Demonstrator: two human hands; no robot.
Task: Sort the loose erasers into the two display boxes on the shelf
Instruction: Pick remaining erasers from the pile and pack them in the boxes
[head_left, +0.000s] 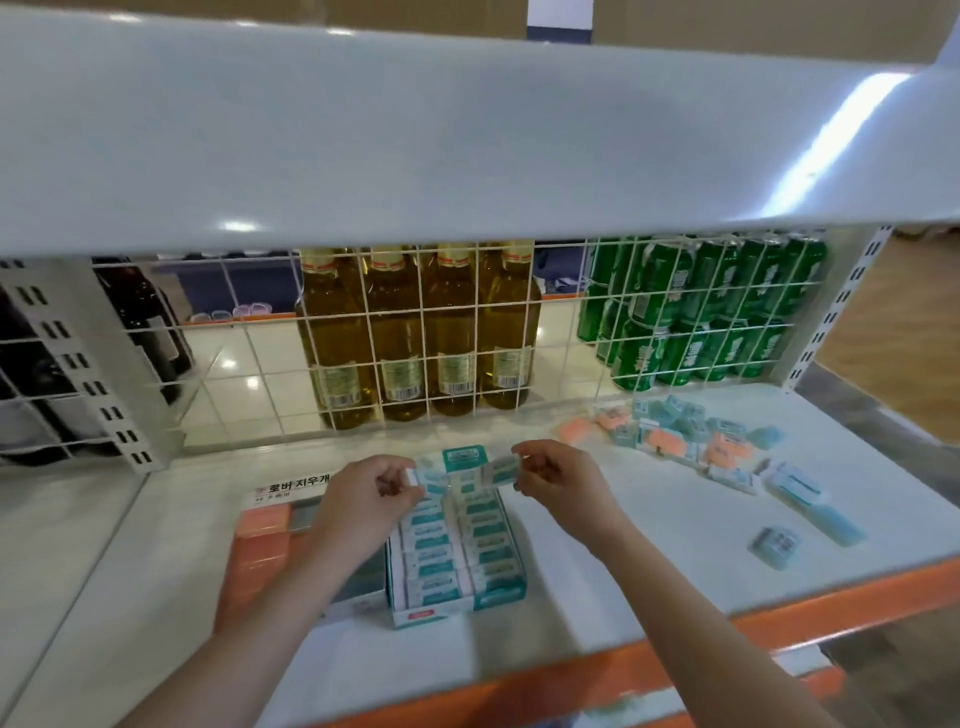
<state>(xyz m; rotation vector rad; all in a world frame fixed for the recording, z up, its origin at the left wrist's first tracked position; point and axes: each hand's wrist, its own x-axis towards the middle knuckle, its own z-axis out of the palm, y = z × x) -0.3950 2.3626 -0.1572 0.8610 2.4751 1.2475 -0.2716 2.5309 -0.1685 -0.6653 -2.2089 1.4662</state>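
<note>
**A:** Looking at the teal display box (457, 545), sitting right under both hands, just toward the body from the fingertips. Already stacked in two columns, nearly full. Left hand (363, 493) pinching a teal eraser (423, 480) by its end, right hand (556, 475) pinching another teal eraser (501, 470) the same way. Neither hand released, neither clenched on nothing.

**B:** Agreed on both pinches. Worth noting the long axis: both held erasers lying crosswise, left to right, same as the ones packed in the box. So probably no turning needed, just lowering into the far end of each column, directly below the fingertips.

**A:** Yep. Left one lined up over the left column, right one over the right column. Looks like a straight drop, judging from this angle.

**B:** And the rest of the loose erasers (691, 431)? Piled well off past the right hand, out toward the far right of the shelf (597, 587). Mixed orange and teal. Clearly nearer the right hand for the next grab.

**A:** Orange display box (260, 540) tucked on the other side though, just beyond the left wrist and partly hidden by the forearm. Can't tell how full. Orange ones probably crossing over or getting handed off.

**B:** Fair. Far from done either way, judging by that pile.
</note>
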